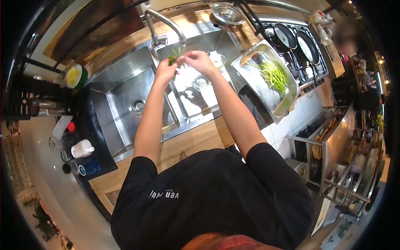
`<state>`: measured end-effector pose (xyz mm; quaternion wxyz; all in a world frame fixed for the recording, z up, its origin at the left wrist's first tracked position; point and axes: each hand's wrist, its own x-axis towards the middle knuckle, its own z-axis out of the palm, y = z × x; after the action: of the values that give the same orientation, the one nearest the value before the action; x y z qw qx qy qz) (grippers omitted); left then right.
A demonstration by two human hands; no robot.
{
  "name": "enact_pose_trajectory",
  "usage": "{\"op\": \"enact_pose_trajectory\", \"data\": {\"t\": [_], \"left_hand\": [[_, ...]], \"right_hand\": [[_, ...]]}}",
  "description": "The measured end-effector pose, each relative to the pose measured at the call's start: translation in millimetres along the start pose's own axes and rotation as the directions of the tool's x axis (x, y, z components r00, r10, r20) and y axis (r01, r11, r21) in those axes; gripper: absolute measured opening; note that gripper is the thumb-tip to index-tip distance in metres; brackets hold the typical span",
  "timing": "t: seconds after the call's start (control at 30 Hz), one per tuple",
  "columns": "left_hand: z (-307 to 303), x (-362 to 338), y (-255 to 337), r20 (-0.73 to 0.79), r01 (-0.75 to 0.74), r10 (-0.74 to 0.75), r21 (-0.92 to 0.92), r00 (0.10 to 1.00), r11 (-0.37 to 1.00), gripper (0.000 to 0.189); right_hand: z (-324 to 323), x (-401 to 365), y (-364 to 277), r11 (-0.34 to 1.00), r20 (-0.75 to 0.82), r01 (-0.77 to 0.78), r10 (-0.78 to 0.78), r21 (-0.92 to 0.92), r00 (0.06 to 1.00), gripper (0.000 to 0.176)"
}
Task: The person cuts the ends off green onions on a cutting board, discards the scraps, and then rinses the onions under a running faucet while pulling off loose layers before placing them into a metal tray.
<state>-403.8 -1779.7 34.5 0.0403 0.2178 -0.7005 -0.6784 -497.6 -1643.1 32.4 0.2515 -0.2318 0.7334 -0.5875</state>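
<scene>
Over the right-hand sink basin (196, 104), under the faucet (168, 27), my two hands are close together. A few thin green stalks (175, 53) stick up between them. My left hand (165, 71) is closed round the stalks from the left. The fingertips of my right hand (201, 61) pinch at the same stalks from the right; their exact grip is partly hidden. In the basin lies a clear bowl-like item (217, 59) near the right wrist. To the right, a metal tray (271, 109) holds a loose heap of similar green stalks (273, 77).
The left sink basin (118, 98) has a drain in its floor. Behind the sink stands a metal bowl (227, 15). Black pans (308, 46) sit on the stove at right. A white mug (82, 148) and glasses stand at left. Another person (348, 37) is at upper right.
</scene>
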Motion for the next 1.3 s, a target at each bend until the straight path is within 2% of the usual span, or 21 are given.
{"op": "enact_pose_trajectory", "data": {"t": [0.03, 0.07, 0.13, 0.17, 0.23, 0.27, 0.3, 0.33, 0.37, 0.4, 0.43, 0.5, 0.57, 0.63, 0.7, 0.83, 0.9, 1.03, 1.1, 1.17, 1.3], "left_hand": [[3, 4, -4, 0.014, -0.005, 0.005, 0.006, 1.0, 1.0, 0.026], [3, 8, -13, 0.003, 0.013, -0.012, -0.091, 1.0, 0.996, 0.027], [2, 13, -24, 0.012, 0.042, -0.041, -0.207, 0.999, 0.977, 0.03], [1, 12, -23, 0.015, 0.041, -0.039, -0.203, 0.999, 0.978, 0.03], [5, 6, -19, -0.006, 0.044, -0.045, -0.147, 0.999, 0.988, 0.029], [6, -4, -7, -0.055, 0.078, -0.08, -0.033, 0.995, 0.996, 0.035], [2, 3, -22, -0.056, 0.025, -0.026, -0.006, 0.998, 1.0, 0.038], [-3, 11, -36, -0.039, 0.062, -0.063, -0.02, 0.997, 0.998, 0.036], [3, 2, -23, -0.067, 0.059, -0.064, -0.072, 0.996, 0.996, 0.035], [4, 6, -25, -0.094, 0.085, -0.089, -0.041, 0.992, 0.995, 0.033], [3, 9, -28, -0.034, 0.117, -0.124, -0.156, 0.992, 0.981, 0.031], [5, 7, -24, 0.065, 0.106, -0.092, -0.27, 0.994, 0.957, 0.029], [5, 12, -35, 0.069, 0.145, -0.13, -0.302, 0.989, 0.942, 0.025], [8, 15, -43, 0.078, 0.137, -0.12, -0.279, 0.99, 0.95, 0.023], [13, 11, -35, 0.064, 0.137, -0.125, -0.264, 0.99, 0.955, 0.02], [15, 9, -35, 0.015, 0.138, -0.139, -0.269, 0.99, 0.953, 0.016], [16, 7, -33, 0.028, 0.134, -0.131, -0.281, 0.991, 0.95, 0.015], [13, 4, -30, 0.087, 0.131, -0.108, -0.317, 0.99, 0.939, 0.013], [8, 7, -34, 0.132, 0.162, -0.124, -0.334, 0.983, 0.928, 0.013], [7, 8, -36, 0.115, 0.147, -0.115, -0.338, 0.987, 0.929, 0.014], [12, 6, -31, 0.093, 0.14, -0.113, -0.379, 0.989, 0.915, 0.015]], "right_hand": [[-2, 1, 2, 0.996, 0.037, 0.013, -0.01, -0.088, 0.999, 0.027], [-2, -3, -5, 0.995, -0.009, -0.044, 0.044, -0.095, 0.999, 0.025], [-1, -4, -3, 0.997, -0.023, -0.077, 0.076, -0.023, 0.997, 0.025], [0, -4, 0, 0.993, -0.031, -0.112, 0.113, 0.044, 0.993, 0.026], [5, 3, 22, 0.999, -0.065, 0.006, -0.002, 0.053, 0.998, 0.033], [5, 1, 20, 0.998, -0.078, 0.05, -0.053, -0.039, 0.996, 0.038], [9, 5, 30, 0.99, -0.114, 0.063, -0.078, -0.125, 0.99, 0.04], [8, 5, 36, 0.993, -0.093, 0.068, -0.077, -0.096, 0.993, 0.042], [12, 11, 54, 0.988, -0.155, 0.15, -0.153, -0.028, 0.976, 0.043], [7, 3, 40, 0.995, -0.087, 0.101, -0.101, -0.012, 0.991, 0.018], [1, -12, 16, 0.999, -0.062, -0.001, -0.001, -0.032, 0.998, 0.019], [4, -6, 38, 0.982, -0.041, 0.091, -0.085, 0.167, 0.995, 0.025], [7, -11, 40, 0.98, -0.117, 0.195, -0.188, 0.049, 0.975, 0.024], [11, -7, 47, 0.985, -0.231, 0.158, -0.168, -0.064, 0.958, 0.022], [16, -9, 47, 0.988, -0.274, 0.124, -0.144, -0.089, 0.951, 0.022], [17, -18, 38, 0.99, -0.282, 0.137, -0.127, 0.018, 0.951, 0.019], [11, -23, 26, 0.908, -0.081, -0.138, 0.185, 0.397, 0.979, 0.019], [2, -32, 9, 0.898, -0.099, -0.148, 0.206, 0.414, 0.973, 0.022], [0, -27, 15, 0.916, -0.058, -0.128, 0.162, 0.381, 0.985, 0.025], [2, -23, 20, 0.924, -0.026, -0.119, 0.138, 0.364, 0.99, 0.026], [6, -21, 26, 0.888, -0.067, -0.128, 0.175, 0.442, 0.982, 0.021]]}}
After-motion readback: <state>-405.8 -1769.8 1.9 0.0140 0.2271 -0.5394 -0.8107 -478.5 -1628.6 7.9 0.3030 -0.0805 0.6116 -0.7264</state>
